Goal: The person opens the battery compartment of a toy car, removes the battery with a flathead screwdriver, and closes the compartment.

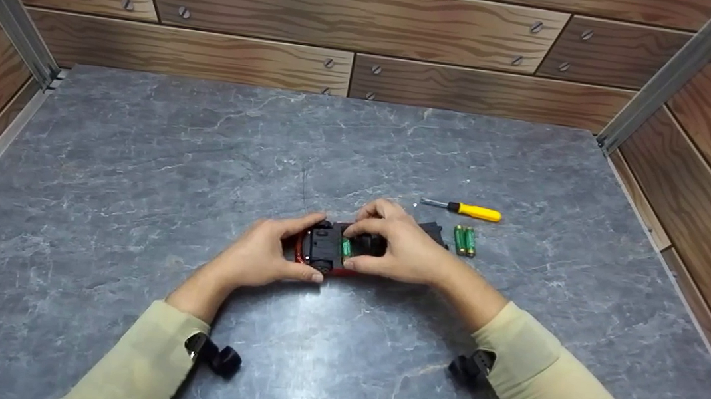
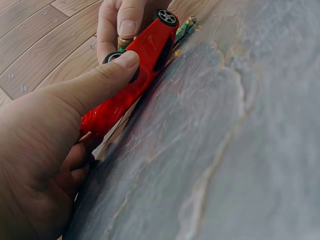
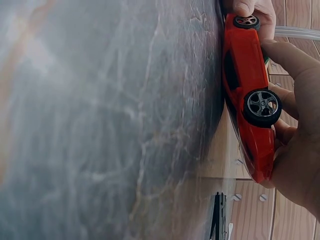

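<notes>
A red toy car [image 1: 335,271] lies wheels up on the table, its black underside [image 1: 325,244] facing the head camera. My left hand [image 1: 262,252] grips one end, thumb on the near side and fingers on the far side. Over the car's middle, my right hand [image 1: 400,248] pinches a green battery [image 1: 347,247] between thumb and fingers at an opening in the underside. The left wrist view shows the battery's end [image 2: 125,42] under a fingertip. The right wrist view shows the car's red side [image 3: 250,62] and wheels; the battery is mostly hidden there.
Two green batteries [image 1: 465,241] lie side by side right of the car. Behind them is a screwdriver [image 1: 478,212] with a yellow handle. A black part [image 1: 434,233] shows beyond my right hand, partly hidden. Tiny bright specks lie near the screwdriver. Wood-patterned walls [image 1: 350,15] enclose the table.
</notes>
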The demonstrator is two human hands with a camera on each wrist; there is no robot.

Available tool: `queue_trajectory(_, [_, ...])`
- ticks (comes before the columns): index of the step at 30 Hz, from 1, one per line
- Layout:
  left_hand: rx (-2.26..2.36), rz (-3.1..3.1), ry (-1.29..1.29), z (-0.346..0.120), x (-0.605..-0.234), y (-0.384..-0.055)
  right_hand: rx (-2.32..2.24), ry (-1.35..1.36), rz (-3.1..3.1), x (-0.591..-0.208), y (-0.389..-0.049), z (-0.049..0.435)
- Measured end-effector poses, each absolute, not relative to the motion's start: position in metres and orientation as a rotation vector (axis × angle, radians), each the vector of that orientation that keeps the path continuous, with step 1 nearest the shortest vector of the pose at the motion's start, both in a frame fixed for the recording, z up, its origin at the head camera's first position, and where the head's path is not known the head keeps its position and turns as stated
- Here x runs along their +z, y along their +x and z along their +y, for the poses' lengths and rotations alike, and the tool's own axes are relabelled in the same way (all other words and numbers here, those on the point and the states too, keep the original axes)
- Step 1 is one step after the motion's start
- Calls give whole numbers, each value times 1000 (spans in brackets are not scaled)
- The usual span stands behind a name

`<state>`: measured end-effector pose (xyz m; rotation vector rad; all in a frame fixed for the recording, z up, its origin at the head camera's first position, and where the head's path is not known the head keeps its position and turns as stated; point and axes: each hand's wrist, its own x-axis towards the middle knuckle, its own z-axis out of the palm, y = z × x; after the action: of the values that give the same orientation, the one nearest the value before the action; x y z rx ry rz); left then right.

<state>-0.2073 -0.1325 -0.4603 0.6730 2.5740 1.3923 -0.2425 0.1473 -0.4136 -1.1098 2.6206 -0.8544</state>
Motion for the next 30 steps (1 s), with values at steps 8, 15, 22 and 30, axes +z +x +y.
queue_trajectory(8, [1399,2567,674,-131,-460,-208,-901,-1080,2613,-413,-240,146])
queue_trajectory(15, [1394,2561,662,-130,-459,-207,-953,-1072,2600,-414,-239,148])
queue_trajectory(22, [1390,2557,653,-130,-458,-208,-1004,-1046,2602,-413,-238,150])
queue_trajectory(30, [1382,2566,631,-132,-461,-207,-1110,-1007,2627,-400,-235,162])
